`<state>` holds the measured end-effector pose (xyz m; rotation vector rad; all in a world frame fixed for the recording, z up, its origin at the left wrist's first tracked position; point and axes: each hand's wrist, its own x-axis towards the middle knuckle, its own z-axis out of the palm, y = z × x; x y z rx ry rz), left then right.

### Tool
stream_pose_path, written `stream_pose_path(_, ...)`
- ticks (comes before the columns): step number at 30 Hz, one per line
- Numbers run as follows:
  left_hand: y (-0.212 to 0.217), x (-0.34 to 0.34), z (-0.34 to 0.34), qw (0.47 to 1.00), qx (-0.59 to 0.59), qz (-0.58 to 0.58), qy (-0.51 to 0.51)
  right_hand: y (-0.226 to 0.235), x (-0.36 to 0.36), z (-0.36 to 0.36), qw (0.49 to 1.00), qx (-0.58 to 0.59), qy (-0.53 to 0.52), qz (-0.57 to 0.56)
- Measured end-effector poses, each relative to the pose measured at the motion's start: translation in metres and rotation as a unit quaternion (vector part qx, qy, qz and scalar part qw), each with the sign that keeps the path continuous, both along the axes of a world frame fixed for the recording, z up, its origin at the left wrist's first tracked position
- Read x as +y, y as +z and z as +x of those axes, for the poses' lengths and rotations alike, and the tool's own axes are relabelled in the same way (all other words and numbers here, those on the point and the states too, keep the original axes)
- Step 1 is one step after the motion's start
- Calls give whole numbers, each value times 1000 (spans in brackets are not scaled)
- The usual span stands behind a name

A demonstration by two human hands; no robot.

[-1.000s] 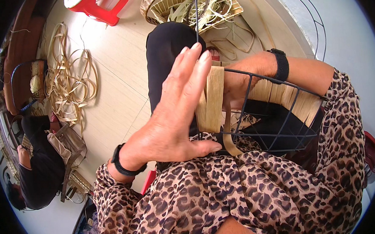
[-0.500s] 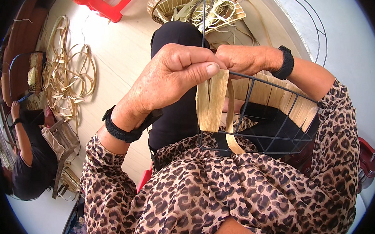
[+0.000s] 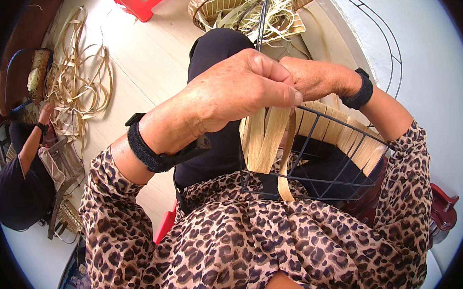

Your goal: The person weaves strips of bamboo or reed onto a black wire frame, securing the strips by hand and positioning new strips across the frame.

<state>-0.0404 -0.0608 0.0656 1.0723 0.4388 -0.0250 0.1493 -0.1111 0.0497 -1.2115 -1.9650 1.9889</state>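
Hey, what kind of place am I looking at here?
Probably a small basket-weaving workshop. Both hands work pale flat strips onto a black wire frame, loose strips lie heaped on the floor, and another person sits weaving nearby.

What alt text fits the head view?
Both hands, left hand and right hand, pinch tan weaving strips at the rim of a black wire basket frame on the lap. Loose strips lie on the floor beside another seated person.
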Motion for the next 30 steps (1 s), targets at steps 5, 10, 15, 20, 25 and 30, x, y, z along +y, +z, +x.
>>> stream_pose_path(5,-11,-3,-3,998,-54,-16,-9,5,-2,1,999,-37,14,31)
stream_pose_path(10,-17,-6,-5,995,-95,-22,8,6,-5,9,997,-70,12,15)
stream_pose_path(15,-18,-6,-6,991,-125,-13,38,18,-3,16,996,-22,-71,-52)
stream_pose_path(20,-18,-7,-10,987,-137,29,82,15,1,26,990,-49,-128,17)
stream_pose_path(25,-14,-4,-10,990,-75,-7,121,15,-3,37,933,-30,-342,111)
stream_pose_path(30,-9,9,-7,998,-32,33,49,41,-5,23,880,63,-467,-57)
